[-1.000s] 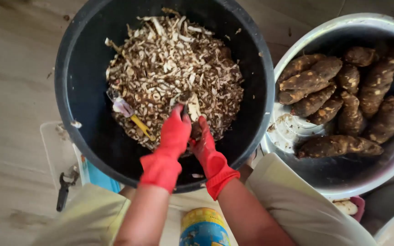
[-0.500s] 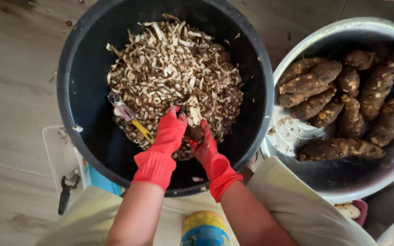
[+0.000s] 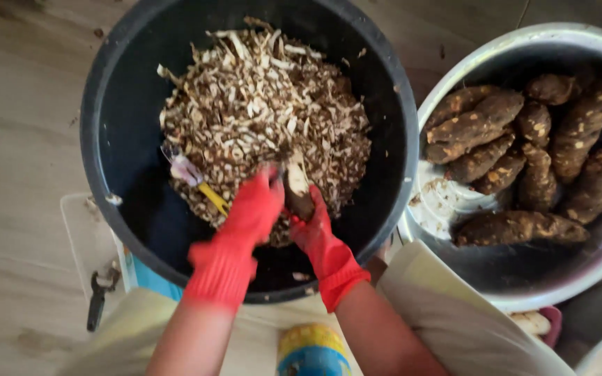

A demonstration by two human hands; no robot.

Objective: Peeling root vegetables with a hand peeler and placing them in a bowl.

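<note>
View from above: two hands in red rubber gloves work over a black bucket (image 3: 109,125) that stands on a pale wooden floor (image 3: 15,104). The right hand (image 3: 315,226) is closed around a brown root (image 3: 297,188), held upright and partly peeled at its upper end, just above the heap of peelings (image 3: 266,104). The left hand (image 3: 256,205) is closed beside it, touching the root from the left; whether it grips a tool cannot be told, as its fingers blur. A yellow-handled peeler (image 3: 200,184) lies on the heap's left edge, just beside the left hand.

The peelings fill the middle and far part of the bucket; bare black wall shows along the left and near sides, where both wrists cross the rim. To the right, a metal basin (image 3: 454,76) stands with its rim almost touching the bucket's, and holds unpeeled roots (image 3: 517,226) piled toward its far and right sides, with pale scraps at its near left. A dark tool (image 3: 97,306) lies on a clear tray (image 3: 81,237) at the bucket's lower left. A blue-and-yellow container (image 3: 313,348) sits between the forearms at the bottom edge. Open floor lies to the left.
</note>
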